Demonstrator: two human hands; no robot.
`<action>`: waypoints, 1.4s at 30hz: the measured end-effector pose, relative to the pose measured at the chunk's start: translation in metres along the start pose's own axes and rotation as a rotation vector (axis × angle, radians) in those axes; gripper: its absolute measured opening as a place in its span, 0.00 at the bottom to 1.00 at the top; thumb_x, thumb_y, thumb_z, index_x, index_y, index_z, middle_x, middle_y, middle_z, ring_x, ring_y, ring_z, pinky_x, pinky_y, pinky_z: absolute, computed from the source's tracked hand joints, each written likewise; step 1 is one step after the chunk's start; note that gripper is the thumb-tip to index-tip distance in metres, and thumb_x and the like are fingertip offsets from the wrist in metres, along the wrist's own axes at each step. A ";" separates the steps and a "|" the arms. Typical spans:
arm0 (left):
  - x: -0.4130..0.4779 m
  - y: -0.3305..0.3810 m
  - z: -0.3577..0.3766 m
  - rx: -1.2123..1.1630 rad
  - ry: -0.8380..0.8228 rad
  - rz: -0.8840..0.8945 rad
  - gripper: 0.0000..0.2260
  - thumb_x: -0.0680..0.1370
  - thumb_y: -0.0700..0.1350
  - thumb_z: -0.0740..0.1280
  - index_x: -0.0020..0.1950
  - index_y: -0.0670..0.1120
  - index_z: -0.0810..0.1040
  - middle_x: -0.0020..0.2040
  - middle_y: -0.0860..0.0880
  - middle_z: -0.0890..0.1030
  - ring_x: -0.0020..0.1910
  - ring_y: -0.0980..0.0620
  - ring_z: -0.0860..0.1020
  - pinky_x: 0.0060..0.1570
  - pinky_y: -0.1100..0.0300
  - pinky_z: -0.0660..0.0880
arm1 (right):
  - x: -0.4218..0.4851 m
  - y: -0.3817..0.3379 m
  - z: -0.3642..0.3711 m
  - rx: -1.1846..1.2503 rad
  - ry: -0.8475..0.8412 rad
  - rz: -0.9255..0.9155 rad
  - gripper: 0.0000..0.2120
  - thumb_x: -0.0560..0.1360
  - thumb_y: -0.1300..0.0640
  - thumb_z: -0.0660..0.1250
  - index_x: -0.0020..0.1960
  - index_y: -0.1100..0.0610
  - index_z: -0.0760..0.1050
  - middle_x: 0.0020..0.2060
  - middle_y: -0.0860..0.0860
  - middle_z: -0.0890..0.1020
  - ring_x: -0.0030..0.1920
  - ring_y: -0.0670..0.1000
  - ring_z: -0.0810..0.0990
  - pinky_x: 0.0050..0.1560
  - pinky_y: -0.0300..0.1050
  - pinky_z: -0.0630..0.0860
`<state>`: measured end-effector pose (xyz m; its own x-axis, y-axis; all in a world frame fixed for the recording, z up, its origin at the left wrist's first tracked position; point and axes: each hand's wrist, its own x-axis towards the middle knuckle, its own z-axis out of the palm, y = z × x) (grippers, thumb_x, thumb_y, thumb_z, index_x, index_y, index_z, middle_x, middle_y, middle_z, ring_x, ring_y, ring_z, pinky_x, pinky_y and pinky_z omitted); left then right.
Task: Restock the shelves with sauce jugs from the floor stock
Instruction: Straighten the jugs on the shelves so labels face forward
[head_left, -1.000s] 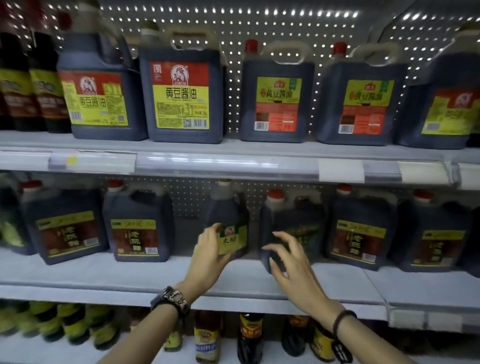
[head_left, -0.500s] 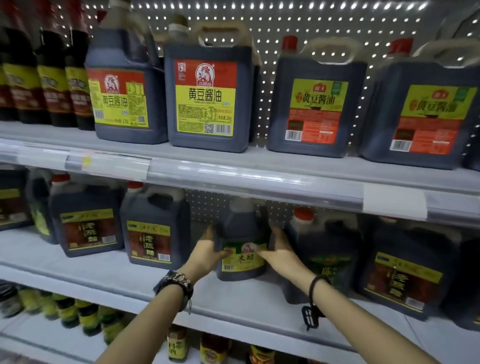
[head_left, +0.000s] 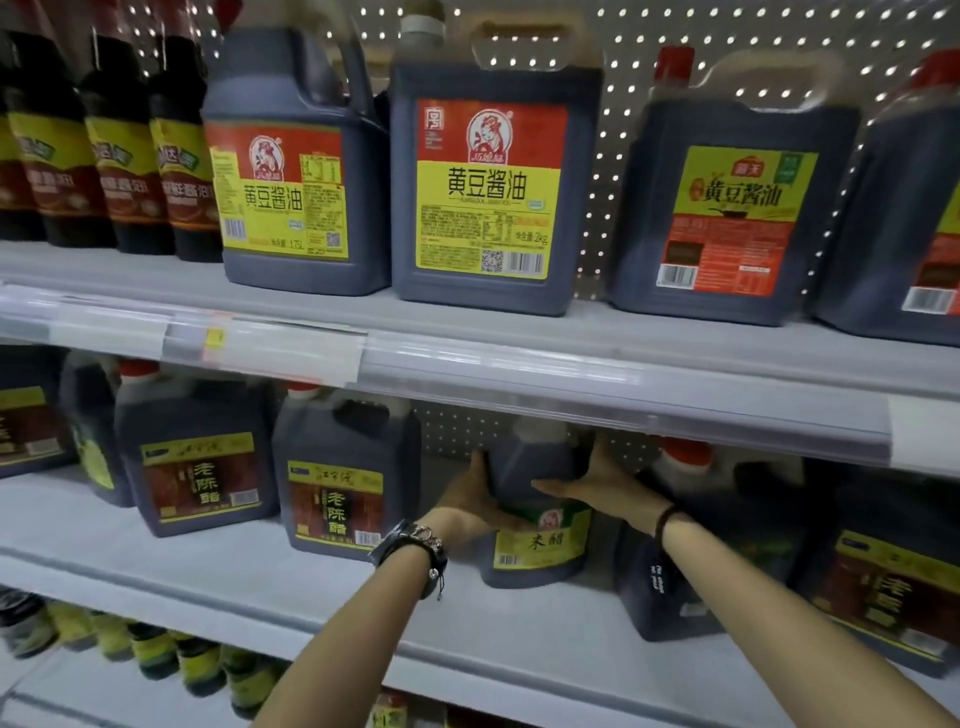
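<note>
On the middle shelf (head_left: 260, 571), which looks nearly filled (the floor stock is out of view, so I cannot tell what remains), the green-labelled jug (head_left: 540, 499) stands in the gap between neighbouring jugs (head_left: 343, 483), seemingly being squared up. The left hand (head_left: 470, 499) grips its left edge and the right hand (head_left: 608, 486) clasps its right side. A second ago both were only reaching, fingers spread.

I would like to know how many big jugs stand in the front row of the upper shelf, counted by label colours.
Jugs with red-over-yellow label: 2
Jugs with green-over-red label: 2 (one is cut off by the right edge)
Total: 4
</note>
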<state>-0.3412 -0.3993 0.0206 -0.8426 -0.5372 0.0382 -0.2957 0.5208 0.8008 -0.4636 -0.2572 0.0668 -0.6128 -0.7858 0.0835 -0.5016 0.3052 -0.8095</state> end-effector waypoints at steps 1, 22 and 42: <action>0.000 0.000 -0.003 0.006 -0.027 0.004 0.47 0.62 0.47 0.81 0.72 0.45 0.56 0.67 0.48 0.74 0.62 0.48 0.75 0.57 0.58 0.75 | -0.001 -0.002 0.002 0.003 0.008 0.002 0.48 0.60 0.48 0.80 0.70 0.57 0.57 0.67 0.51 0.71 0.67 0.51 0.70 0.66 0.48 0.70; -0.063 -0.050 -0.049 -0.008 0.249 0.246 0.08 0.79 0.49 0.64 0.56 0.49 0.71 0.49 0.51 0.79 0.48 0.52 0.79 0.45 0.61 0.72 | -0.045 -0.022 0.093 -0.106 0.659 0.022 0.47 0.68 0.49 0.75 0.76 0.59 0.51 0.72 0.60 0.56 0.72 0.59 0.59 0.69 0.46 0.58; -0.080 -0.103 -0.147 -0.384 0.559 -0.077 0.22 0.83 0.52 0.55 0.75 0.45 0.60 0.65 0.51 0.69 0.66 0.50 0.67 0.56 0.64 0.63 | -0.002 -0.098 0.181 0.220 -0.072 0.116 0.51 0.69 0.47 0.74 0.76 0.50 0.39 0.73 0.51 0.64 0.68 0.54 0.69 0.66 0.50 0.70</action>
<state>-0.1773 -0.5082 0.0230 -0.4356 -0.8792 0.1928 -0.0782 0.2504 0.9650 -0.3029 -0.3831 0.0405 -0.6096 -0.7910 -0.0523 -0.2811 0.2775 -0.9187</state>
